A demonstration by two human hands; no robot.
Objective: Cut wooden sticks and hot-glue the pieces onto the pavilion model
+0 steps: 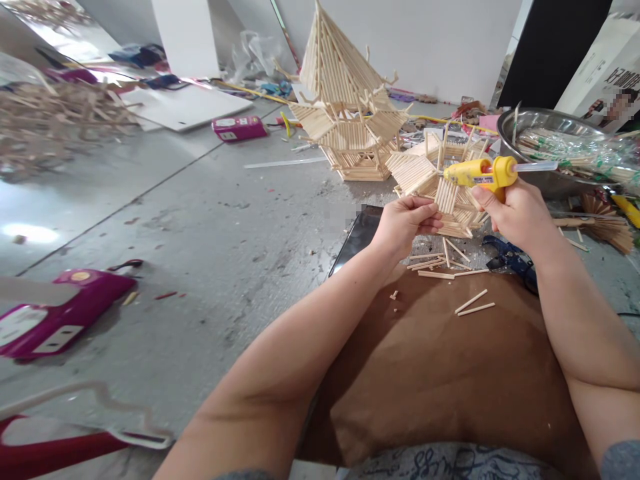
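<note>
"What are you holding?"
"My right hand (523,210) grips the yellow glue gun (483,173); my left hand (407,223) pinches the small stick model (446,198) by its edge."
"Where's that model?"
"Beside the taller stick pagoda (343,133), near the metal bowl (560,184)."

Grey surface (200,220): scuffed, with a dark seam (125,204).
Purple socket box (95,297): left, near; a second purple box (240,129) farther back, near a white board (190,107).
Pointed stick tower (345,127): upright, at the back.
Smaller stick frame (446,198): just right of the tower.
Steel bowl (555,121): far right.
Dark-blue tool (515,259): nearer, right.
</note>
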